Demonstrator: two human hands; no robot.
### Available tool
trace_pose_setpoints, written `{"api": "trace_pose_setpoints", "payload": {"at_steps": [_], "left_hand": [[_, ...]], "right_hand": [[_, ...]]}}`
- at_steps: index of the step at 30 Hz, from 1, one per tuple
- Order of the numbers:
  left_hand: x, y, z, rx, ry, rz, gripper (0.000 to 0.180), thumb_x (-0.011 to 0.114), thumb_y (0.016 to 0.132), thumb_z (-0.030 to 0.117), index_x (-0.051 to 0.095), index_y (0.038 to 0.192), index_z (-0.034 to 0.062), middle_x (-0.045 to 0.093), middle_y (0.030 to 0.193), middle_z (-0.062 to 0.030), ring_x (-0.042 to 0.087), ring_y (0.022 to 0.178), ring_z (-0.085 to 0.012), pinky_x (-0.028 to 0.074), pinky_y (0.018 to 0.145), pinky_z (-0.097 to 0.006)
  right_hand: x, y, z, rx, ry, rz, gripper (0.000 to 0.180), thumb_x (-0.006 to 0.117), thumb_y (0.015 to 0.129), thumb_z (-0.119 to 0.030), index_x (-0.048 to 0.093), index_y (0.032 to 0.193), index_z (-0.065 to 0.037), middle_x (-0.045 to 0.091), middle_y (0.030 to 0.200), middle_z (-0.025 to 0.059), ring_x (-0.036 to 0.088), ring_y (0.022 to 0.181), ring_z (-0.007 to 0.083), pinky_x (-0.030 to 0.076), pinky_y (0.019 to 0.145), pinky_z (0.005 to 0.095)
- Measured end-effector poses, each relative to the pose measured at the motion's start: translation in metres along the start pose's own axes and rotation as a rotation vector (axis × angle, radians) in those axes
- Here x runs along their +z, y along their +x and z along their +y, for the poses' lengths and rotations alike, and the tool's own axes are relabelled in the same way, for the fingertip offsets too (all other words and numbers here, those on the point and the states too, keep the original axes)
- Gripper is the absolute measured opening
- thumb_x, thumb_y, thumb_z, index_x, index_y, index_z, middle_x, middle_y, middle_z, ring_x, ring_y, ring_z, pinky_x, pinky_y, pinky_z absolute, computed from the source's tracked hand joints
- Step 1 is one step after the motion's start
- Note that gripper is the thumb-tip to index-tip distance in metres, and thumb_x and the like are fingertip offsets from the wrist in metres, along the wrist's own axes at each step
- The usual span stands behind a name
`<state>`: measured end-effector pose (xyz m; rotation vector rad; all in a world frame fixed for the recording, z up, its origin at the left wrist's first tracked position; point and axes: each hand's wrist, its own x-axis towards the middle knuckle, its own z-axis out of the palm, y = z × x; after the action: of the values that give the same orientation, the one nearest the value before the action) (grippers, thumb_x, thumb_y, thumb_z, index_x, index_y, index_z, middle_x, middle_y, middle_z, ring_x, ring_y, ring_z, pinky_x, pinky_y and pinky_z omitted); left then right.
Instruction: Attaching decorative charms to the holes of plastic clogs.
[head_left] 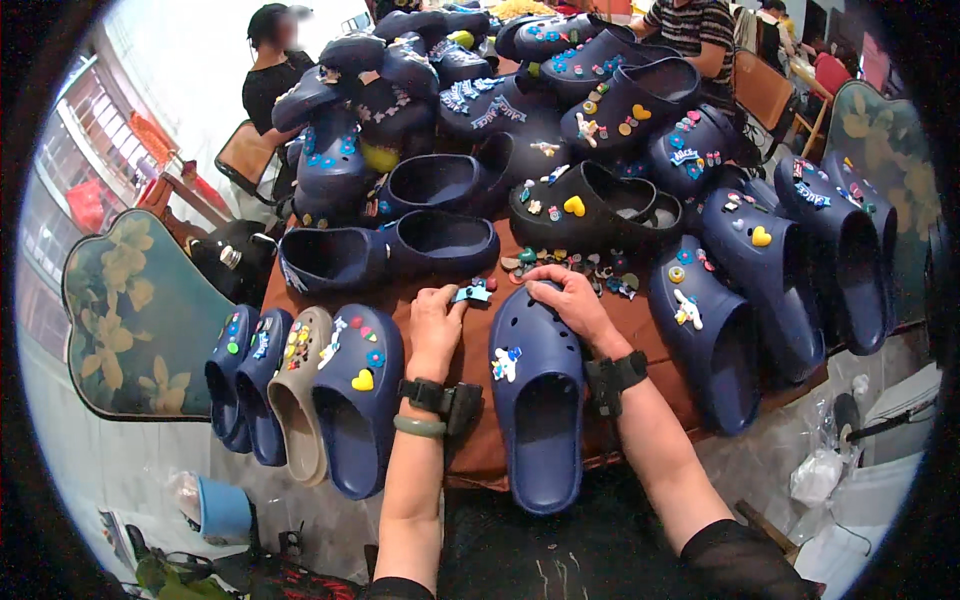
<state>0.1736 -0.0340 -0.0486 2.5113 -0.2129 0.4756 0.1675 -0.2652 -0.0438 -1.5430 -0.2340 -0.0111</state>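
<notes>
A navy clog (537, 345) with holes in its upper lies in front of me, toe pointing away. One white-and-blue figure charm (507, 363) sits on its left side. My right hand (574, 306) grips the toe from the right, fingers bent over its front. Left of the toe, my left hand (437, 318) pinches a light blue shoe charm (473, 293), held just apart from the clog. Beyond the toe, a pile of small colourful charms (590, 270) lies on the brown tablecloth (475, 440).
Decorated clogs line both sides, among them a beige clog (299, 390) on the left and a navy clog (708, 330) on the right. A heap of clogs (400, 100) fills the far side. Chair backs (125, 320) flank the table. People sit beyond.
</notes>
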Motion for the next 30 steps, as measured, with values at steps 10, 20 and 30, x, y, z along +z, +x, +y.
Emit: {"api": "trace_pose_setpoints", "payload": {"at_steps": [10,20,30], "left_hand": [[-0.019,-0.009,0.037,-0.187,-0.945,-0.112,0.021,0.06,0.091,0.019,0.068,0.096,0.0001,0.063,0.082,0.0015,0.056,0.077,-0.0073,0.044,0.069,-0.023],[-0.028,-0.018,0.068,-0.081,-1.083,-0.376,0.014,0.065,0.087,0.013,0.068,0.086,-0.001,0.062,0.078,0.0039,0.053,0.072,-0.004,0.042,0.065,-0.019],[-0.009,-0.011,0.047,0.222,-0.934,-0.413,0.057,0.064,0.086,0.026,0.045,0.133,-0.0001,0.043,0.133,-0.0106,0.038,0.128,-0.0218,0.028,0.108,-0.033]], "right_hand": [[0.002,-0.007,-0.022,-0.327,-0.189,0.247,0.012,0.064,0.084,-0.008,0.066,0.094,-0.001,0.064,0.095,0.007,0.06,0.09,0.0177,0.048,0.079,0.0285],[0.005,-0.017,-0.057,-0.591,-0.501,-0.098,0.027,0.064,0.077,0.003,0.066,0.102,-0.006,0.061,0.102,0.0088,0.061,0.096,0.0252,0.049,0.084,0.0326],[-0.026,-0.024,-0.059,-0.478,-0.434,0.114,0.021,0.068,0.077,0.002,0.07,0.096,-0.008,0.061,0.096,0.0059,0.06,0.088,0.0177,0.049,0.074,0.0268]]}}
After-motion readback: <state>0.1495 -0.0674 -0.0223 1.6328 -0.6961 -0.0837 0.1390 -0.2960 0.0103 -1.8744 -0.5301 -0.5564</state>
